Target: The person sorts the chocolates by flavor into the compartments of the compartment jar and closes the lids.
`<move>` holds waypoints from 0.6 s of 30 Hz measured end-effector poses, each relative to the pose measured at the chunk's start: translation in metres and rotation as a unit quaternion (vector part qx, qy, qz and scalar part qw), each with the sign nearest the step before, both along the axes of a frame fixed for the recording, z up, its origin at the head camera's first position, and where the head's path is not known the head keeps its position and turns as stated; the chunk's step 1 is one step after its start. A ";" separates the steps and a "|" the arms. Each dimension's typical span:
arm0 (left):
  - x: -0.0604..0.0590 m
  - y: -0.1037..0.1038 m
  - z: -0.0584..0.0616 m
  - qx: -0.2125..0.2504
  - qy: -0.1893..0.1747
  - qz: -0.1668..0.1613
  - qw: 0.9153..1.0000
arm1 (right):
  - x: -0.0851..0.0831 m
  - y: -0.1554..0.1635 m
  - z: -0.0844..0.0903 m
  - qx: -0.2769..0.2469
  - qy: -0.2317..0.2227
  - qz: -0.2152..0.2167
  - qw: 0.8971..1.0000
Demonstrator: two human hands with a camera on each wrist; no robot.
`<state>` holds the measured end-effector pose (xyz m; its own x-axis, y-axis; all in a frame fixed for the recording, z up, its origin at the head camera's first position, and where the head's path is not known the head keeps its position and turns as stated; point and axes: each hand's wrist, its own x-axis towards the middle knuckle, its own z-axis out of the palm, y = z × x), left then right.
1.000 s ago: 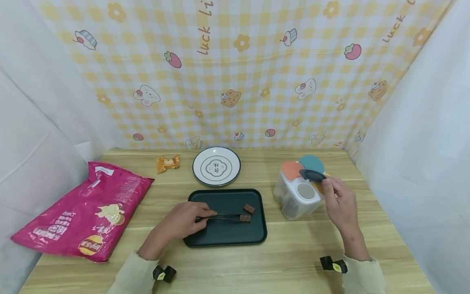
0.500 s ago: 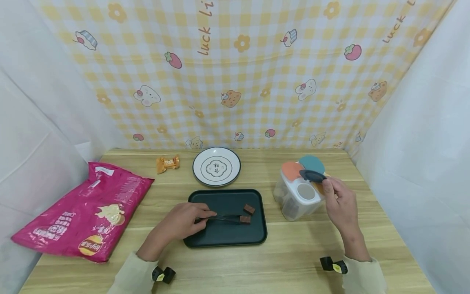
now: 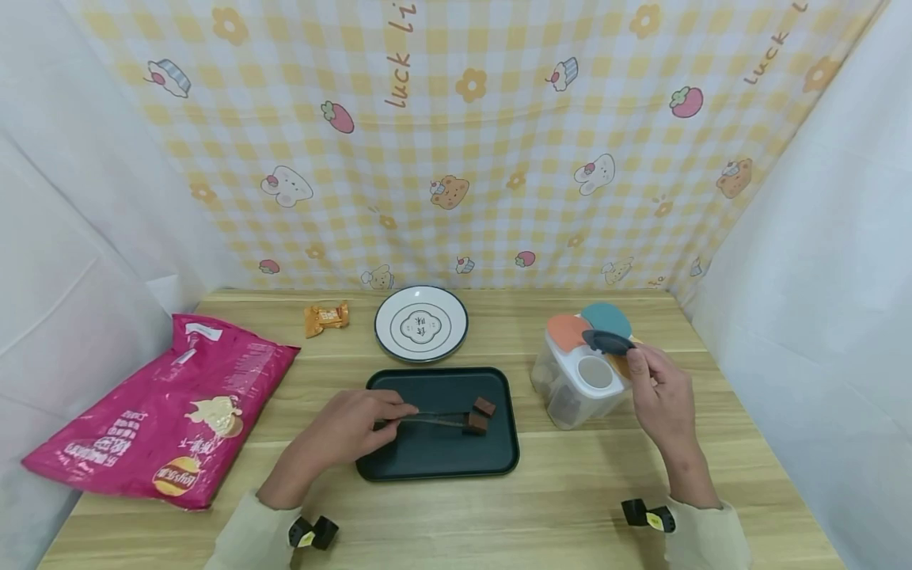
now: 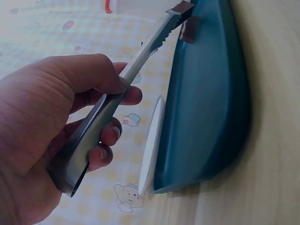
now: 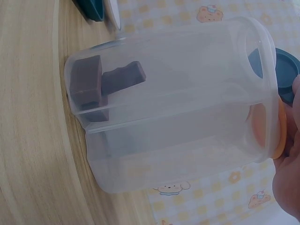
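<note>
A dark tray (image 3: 437, 459) lies at the middle of the wooden table (image 3: 556, 514), with a white plate (image 3: 421, 323) just beyond its far edge and a small orange packet (image 3: 325, 317) farther left. A big pink snack bag (image 3: 160, 408) fills the near left, well apart from the tray. The left hand (image 3: 347, 425) curls its fingers round metal tongs (image 3: 435, 419), whose tips pinch a brown block (image 3: 476, 424) over the tray's right part, just beside a second block (image 3: 484, 407). To the right stands a clear container (image 3: 575, 381) with coloured flap lids; the right hand (image 3: 659, 392) pinches its dark lid (image 3: 608, 341), lifted off a round opening. The left wrist view shows the tongs' serrated tips (image 4: 174, 14) gripping the block above the tray floor. The right wrist view shows brown blocks (image 5: 86, 81) already lying inside the container, which the head view barely reveals. Bare table lies between tray and container and along the near edge.
</note>
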<state>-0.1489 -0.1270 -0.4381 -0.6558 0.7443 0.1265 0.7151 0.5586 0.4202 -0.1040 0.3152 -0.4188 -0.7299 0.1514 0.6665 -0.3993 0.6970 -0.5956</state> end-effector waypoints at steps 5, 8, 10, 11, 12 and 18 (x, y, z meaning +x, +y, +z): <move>0.001 0.000 0.005 0.015 0.002 -0.002 1.000 | 0.000 0.000 0.000 0.001 0.000 0.000 1.000; 0.002 0.001 0.008 0.027 0.008 -0.001 1.000 | 0.000 0.000 0.000 0.004 0.002 0.000 1.000; 0.002 0.003 0.010 0.034 0.019 0.001 0.999 | 0.000 0.001 0.000 0.005 0.004 -0.001 1.000; 0.002 0.004 0.012 0.037 0.023 0.001 0.999 | 0.000 0.001 0.000 0.006 0.004 -0.001 1.000; 0.002 0.005 0.013 0.041 0.028 0.003 0.999 | 0.000 0.001 0.000 0.006 0.004 -0.001 1.000; 0.000 0.017 0.026 0.068 0.057 -0.006 0.996 | 0.000 0.001 -0.001 0.006 0.006 -0.001 1.000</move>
